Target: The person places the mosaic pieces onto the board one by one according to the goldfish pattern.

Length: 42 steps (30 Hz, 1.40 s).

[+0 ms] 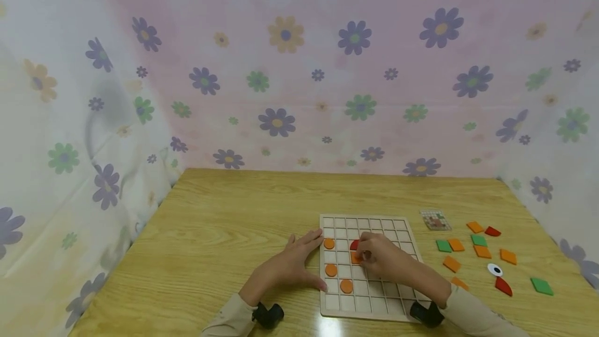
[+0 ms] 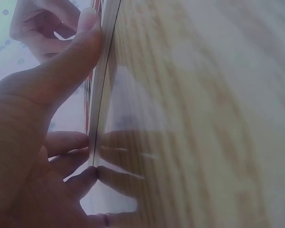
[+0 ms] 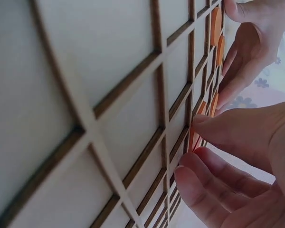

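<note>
L hand [image 1: 292, 264] not gripping: fingers extended, thumb + fingertips touching L edge of grid bd [image 1: 333, 303]. R hand [image 1: 381, 256] curled, thumb + fingertips pinching orange sq [image 1: 354, 258], approx mid-bd, next to red qtr pc [image 1: 354, 245]; sq partly hidden. 3 orange discs [image 1: 331, 270] in cells, bd's L side. Loose green tile [image 1: 542, 286], eye pc [image 1: 495, 270] etc. on tbl [image 1: 234, 212], R of bd.

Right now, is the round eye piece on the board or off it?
Off. The eye piece lies on the table, right of the board, near a red piece.
</note>
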Available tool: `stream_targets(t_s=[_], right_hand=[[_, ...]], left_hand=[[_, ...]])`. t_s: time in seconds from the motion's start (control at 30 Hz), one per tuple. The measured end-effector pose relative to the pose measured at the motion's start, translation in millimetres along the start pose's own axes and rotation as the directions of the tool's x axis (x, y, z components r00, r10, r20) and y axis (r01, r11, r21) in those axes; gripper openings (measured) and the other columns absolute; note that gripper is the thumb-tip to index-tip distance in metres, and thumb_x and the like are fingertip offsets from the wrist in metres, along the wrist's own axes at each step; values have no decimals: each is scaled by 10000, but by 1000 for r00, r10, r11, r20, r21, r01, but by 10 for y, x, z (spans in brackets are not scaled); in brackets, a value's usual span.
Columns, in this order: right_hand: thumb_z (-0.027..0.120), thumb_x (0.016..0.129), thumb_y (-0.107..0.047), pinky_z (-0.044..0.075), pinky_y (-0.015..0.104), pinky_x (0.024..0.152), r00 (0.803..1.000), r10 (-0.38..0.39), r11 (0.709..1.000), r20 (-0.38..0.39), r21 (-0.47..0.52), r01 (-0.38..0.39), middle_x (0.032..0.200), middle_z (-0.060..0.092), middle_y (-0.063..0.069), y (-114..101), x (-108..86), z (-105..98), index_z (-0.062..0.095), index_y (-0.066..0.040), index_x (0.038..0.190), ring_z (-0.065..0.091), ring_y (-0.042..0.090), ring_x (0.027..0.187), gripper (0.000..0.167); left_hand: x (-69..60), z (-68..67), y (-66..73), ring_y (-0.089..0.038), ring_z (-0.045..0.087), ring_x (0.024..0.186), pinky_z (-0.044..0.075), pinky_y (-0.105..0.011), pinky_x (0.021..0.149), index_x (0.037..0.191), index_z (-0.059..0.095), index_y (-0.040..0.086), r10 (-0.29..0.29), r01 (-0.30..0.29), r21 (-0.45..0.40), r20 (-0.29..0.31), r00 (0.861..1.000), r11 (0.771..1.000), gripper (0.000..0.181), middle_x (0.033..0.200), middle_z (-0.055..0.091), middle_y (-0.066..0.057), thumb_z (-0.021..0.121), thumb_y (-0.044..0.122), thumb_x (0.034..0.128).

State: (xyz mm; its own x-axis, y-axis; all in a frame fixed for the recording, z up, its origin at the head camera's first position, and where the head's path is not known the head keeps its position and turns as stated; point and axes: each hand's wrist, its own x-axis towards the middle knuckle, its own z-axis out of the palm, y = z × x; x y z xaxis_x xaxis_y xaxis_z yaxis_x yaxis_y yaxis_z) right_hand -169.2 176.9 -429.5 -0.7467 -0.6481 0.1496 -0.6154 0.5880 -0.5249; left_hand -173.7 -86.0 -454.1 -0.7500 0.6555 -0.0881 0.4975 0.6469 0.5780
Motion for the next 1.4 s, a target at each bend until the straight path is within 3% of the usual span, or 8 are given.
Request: stream_targets(t_s=[0.17,0.43,0.8,1.07,1.4], right_hand=[[678,805,29,456,211,561,1000,19,1000,9,13,-19,833,557,-31,14,-64,-48,726,-116,839,501,77,675,156],[675,882,-121,502,230,619,999,32,1000,12,-1,-32,869,557,-51,78,-199,-158,709,-139,855,535,64,731,47],[691,857,-98,466,228,570,997,70,997,-20,-32,-71,890,565,-53,145,-481,-352,693,-134,886,505,48,711,47],[675,880,-138,472,230,567,989,149,989,22,7,-150,947,559,-21,283,-737,-510,673,-141,923,511,62,749,43],[733,801,-41,462,236,525,995,65,997,-73,-45,-68,884,572,-25,585,-1114,-659,663,-122,911,502,9,714,154]], left_hand=[[0,-5,5,-182,112,1437,26,-532,1132,1506,270,118,-1,1,-8,-1,1000,1000,1063,1574,149,16,721,624,687],[-6,-19,18,-207,125,1436,40,-556,1124,1504,267,95,14,-14,6,2,1000,1000,1056,1574,155,-11,739,591,699],[8,-8,2,-193,107,1437,23,-524,1133,1508,258,106,12,-12,13,0,1000,1000,1078,1577,136,7,730,617,684],[-6,-16,17,-202,121,1435,28,-528,1132,1505,263,97,9,-9,11,1,1000,1000,1068,1575,147,-6,736,602,691],[-15,-16,22,-199,117,1437,32,-531,1132,1508,257,105,5,-5,13,3,1000,1000,1060,1577,141,-7,739,592,699]])
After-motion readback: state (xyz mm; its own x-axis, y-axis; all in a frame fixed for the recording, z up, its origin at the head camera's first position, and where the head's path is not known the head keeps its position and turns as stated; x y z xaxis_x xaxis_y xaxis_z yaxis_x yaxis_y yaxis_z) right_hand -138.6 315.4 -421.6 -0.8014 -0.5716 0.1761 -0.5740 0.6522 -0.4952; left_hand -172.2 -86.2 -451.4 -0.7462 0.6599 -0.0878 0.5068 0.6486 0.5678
